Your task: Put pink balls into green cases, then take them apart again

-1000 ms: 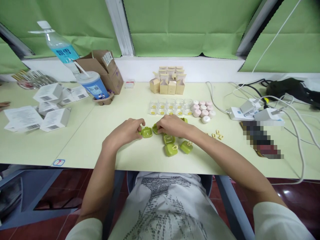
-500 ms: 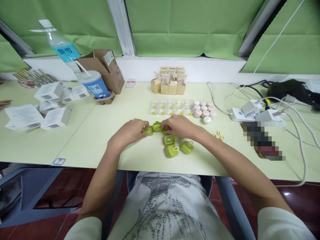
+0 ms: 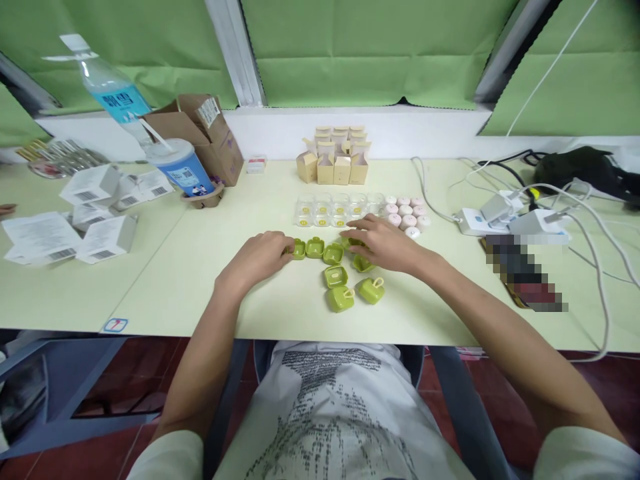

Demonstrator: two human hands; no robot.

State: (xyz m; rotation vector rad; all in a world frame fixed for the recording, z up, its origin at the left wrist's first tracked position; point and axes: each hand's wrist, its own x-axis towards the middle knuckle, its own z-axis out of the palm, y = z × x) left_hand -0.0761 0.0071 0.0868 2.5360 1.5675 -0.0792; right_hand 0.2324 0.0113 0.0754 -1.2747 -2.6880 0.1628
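On the table, small green plastic case shells form a short row. My left hand [image 3: 263,257] holds the leftmost green shell [image 3: 299,249] at its side between thumb and fingers. Beside it sit two more open shells, the middle one [image 3: 315,247] and another [image 3: 333,253]. My right hand [image 3: 387,243] is spread over the right-hand shells, its fingers apart around one partly hidden shell [image 3: 354,244]; another shell [image 3: 363,264] lies under the hand. Nearer me are an open shell [image 3: 335,276] and two green cases with pale loops, one left [image 3: 341,299] and one right [image 3: 371,291].
Clear plastic boxes [image 3: 323,209] and pinkish-white round pieces [image 3: 406,212] stand behind my hands. Small tan cartons [image 3: 335,163] are at the back. A blue cup [image 3: 187,172] and white boxes [image 3: 107,237] are left; a power strip [image 3: 483,220] with cables is right.
My right hand has shifted right from the third shell, which now shows uncovered, to the shells beside it, and its fingers have spread. My left hand stays at the leftmost shell.
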